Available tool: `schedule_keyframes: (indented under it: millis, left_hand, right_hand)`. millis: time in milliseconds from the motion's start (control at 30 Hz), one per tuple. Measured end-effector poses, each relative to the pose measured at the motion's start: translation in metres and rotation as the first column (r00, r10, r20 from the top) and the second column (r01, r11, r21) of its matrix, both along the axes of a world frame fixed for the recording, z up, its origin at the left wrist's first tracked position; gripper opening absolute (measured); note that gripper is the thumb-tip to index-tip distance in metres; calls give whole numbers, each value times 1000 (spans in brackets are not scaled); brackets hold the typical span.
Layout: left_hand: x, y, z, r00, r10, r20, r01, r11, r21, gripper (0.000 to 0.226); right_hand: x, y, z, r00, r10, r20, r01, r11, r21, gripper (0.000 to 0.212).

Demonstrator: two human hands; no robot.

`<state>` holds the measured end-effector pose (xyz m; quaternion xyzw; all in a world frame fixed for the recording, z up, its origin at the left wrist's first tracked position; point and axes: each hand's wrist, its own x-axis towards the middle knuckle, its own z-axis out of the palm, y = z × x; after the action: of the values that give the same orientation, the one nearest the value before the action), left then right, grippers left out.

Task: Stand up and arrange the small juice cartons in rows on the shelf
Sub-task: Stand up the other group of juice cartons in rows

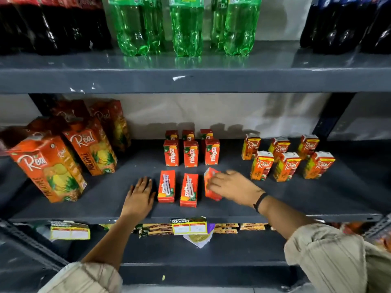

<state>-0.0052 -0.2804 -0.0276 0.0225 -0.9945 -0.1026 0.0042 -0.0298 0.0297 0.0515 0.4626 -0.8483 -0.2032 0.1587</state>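
Small orange Maaza cartons stand upright in two rows of three at the middle of the dark shelf. In front of them two cartons lie flat on their backs, one at the left and one beside it. A third carton is tilted, and my right hand grips its upper part. My left hand rests flat on the shelf, fingers apart, just left of the lying cartons and not touching them.
Large Real pineapple cartons stand at the left. Small Real cartons stand in two rows at the right. Green bottles and dark bottles fill the shelf above. Price labels hang on the shelf's front edge.
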Motion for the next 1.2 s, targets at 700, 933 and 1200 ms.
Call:
schedule_keyframes:
  millis: [700,933,1200]
  left_hand:
    - [3,-2,-13,994,-16,-111,18,1000,20,50]
    - [2,-3,-13,993,-20,-118,24,999,32,50]
    - [3,-3,-14,992,-16,-123,21,999,35,50]
  right_hand:
    - [-33,-48,48,341,-715,611,940,274,-204,80]
    - [-49,-47,63,392,-582,712,903,392,-177,29]
    - [-58,-33,71,584,-442,681,696,704,-141,44]
